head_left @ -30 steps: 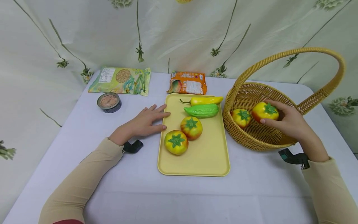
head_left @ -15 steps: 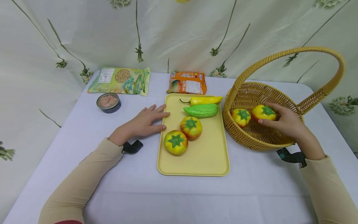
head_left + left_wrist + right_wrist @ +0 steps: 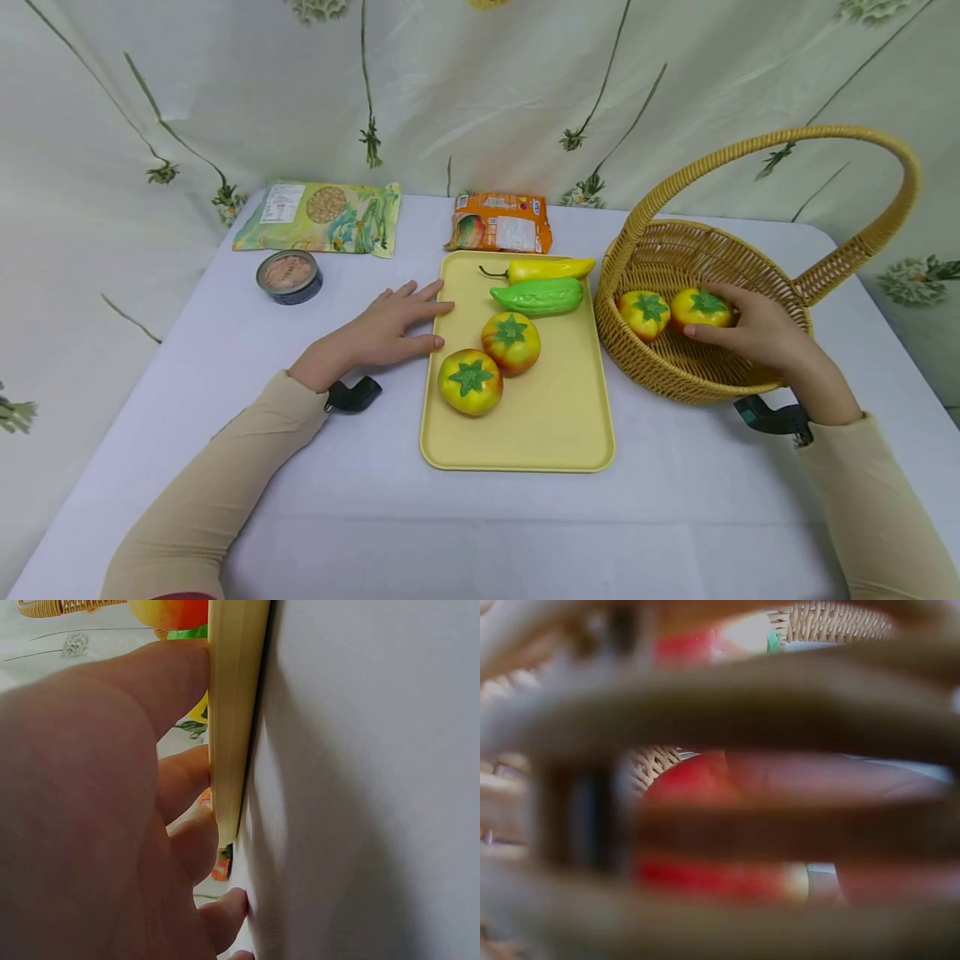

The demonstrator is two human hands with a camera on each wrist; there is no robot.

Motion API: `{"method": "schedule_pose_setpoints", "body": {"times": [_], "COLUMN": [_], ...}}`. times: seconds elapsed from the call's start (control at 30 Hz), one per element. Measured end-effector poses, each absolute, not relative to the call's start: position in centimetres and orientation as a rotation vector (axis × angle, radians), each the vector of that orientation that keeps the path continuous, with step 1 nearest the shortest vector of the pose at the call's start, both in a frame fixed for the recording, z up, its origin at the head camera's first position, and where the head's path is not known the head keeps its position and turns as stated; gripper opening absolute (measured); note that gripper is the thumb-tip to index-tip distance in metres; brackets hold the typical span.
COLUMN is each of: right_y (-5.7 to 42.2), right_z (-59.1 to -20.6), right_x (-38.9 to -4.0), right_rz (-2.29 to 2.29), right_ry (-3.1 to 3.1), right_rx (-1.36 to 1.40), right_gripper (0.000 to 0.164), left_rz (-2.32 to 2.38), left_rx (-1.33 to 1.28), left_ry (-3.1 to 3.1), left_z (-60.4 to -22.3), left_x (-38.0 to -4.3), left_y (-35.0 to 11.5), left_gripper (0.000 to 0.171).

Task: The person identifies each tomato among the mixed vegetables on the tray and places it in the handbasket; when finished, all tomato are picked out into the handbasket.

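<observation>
Inside the wicker basket (image 3: 675, 390), my right hand (image 3: 765, 329) grips a yellow-red toy tomato (image 3: 701, 308) with a green star-shaped top, thumb on the near side. Another toy tomato (image 3: 643, 316) lies to its left in the basket. My left hand (image 3: 382, 327) rests at the left edge of the pale yellow tray (image 3: 555, 417), its thumb and some fingertips touching the rim. On the tray are two more toy tomatoes (image 3: 470, 382), a green pepper (image 3: 537, 296) and a yellow pepper (image 3: 551, 268). Blurred wicker strands cover much of the right wrist view.
A green snack bag (image 3: 318, 217) and an orange packet (image 3: 500, 222) lie along the back of the table. A round tin (image 3: 289, 277) stands at the left. The basket's tall handle (image 3: 780, 137) arches over its opening.
My right hand has lowered the toy tomato into the basket, moving slightly left, so it now sits close to the other one. My left hand stays on the tray edge.
</observation>
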State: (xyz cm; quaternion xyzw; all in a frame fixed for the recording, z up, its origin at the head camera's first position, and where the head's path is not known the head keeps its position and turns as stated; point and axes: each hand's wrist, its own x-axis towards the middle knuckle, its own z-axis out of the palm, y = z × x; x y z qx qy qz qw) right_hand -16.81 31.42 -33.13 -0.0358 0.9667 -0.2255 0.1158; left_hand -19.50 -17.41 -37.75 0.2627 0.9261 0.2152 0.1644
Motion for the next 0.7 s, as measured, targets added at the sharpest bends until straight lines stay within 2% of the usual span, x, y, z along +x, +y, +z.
{"method": "schedule_pose_setpoints", "body": {"times": [0.7], "right_y": [31.22], "right_z": [-33.19], "right_x": [-16.96], "right_rz": [-0.641], "right_ry": [2.814], "right_rx": [-0.082], "right_gripper": [0.088], "left_rz": [0.617], "left_rx": [0.753], "left_ry": [2.649], "left_z": [-37.78], "left_x": [-19.45], "left_y": [-17.42], "left_gripper": [0.063]}}
